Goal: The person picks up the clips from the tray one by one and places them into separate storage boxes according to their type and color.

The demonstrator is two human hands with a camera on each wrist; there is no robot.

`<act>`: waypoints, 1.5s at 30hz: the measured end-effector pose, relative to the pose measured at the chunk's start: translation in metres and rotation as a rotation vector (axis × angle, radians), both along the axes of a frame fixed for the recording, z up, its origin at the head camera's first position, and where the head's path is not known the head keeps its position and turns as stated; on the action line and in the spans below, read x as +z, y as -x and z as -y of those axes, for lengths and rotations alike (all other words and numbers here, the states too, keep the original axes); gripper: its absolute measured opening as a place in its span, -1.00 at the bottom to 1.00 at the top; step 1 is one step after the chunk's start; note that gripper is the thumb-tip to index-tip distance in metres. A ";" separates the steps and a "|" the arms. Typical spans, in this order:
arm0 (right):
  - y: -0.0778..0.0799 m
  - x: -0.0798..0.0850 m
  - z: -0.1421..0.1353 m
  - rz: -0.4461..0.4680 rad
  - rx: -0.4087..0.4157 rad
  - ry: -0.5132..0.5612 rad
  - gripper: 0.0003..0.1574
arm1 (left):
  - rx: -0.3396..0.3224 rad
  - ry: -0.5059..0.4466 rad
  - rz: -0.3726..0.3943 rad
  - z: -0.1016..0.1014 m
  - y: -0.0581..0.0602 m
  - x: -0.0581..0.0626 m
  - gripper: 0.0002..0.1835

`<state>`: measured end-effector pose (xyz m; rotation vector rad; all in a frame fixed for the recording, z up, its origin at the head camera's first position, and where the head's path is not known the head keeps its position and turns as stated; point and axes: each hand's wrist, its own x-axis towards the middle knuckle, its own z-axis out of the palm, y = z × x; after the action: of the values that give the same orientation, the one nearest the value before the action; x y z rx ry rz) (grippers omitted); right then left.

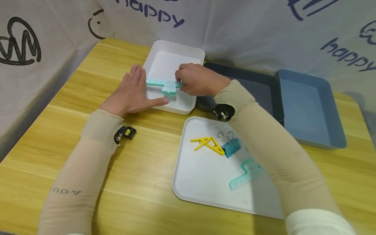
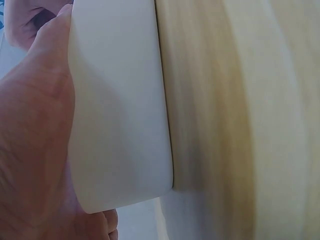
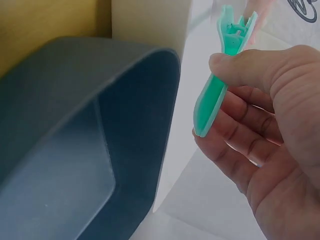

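My right hand [image 1: 197, 78] pinches one end of a long teal plastic clip [image 1: 168, 88] between thumb and fingers. The clip is over the white tray [image 1: 174, 58]; the head view does not settle whether it touches the bottom. In the right wrist view the same teal clip [image 3: 216, 92] is seen edge-on, with the thumb pressing its near side. My left hand [image 1: 130, 89] lies against the left and front rim of that tray, fingers straight and thumb stretched along the front. The left wrist view shows the palm [image 2: 35, 120] against the tray's outer wall.
A pale serving tray [image 1: 199, 182] holds two yellow clothespins [image 1: 208, 143], blue binder clips [image 1: 231, 148] and another teal clip [image 1: 242, 179], partly under my right forearm. Right of the white tray stand a dark grey tray [image 1: 249, 76] and a blue-grey tray [image 1: 308, 107]. A cloth hangs behind.
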<state>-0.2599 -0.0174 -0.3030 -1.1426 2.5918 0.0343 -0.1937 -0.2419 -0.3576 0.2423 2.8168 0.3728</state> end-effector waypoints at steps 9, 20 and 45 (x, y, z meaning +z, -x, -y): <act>0.002 -0.004 0.002 -0.016 0.021 -0.011 -0.53 | 0.001 0.006 -0.008 0.000 0.001 -0.002 0.51; 0.005 -0.012 0.013 0.021 0.066 -0.012 -0.56 | 0.003 0.002 -0.009 -0.001 0.000 -0.001 0.51; 0.005 -0.034 0.012 0.107 0.035 0.016 -0.60 | -0.009 0.024 -0.009 -0.001 0.001 -0.002 0.50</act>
<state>-0.2654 -0.0297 -0.3375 -1.1626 2.4823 -0.0388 -0.1952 -0.2405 -0.3598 0.2521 2.8260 0.3366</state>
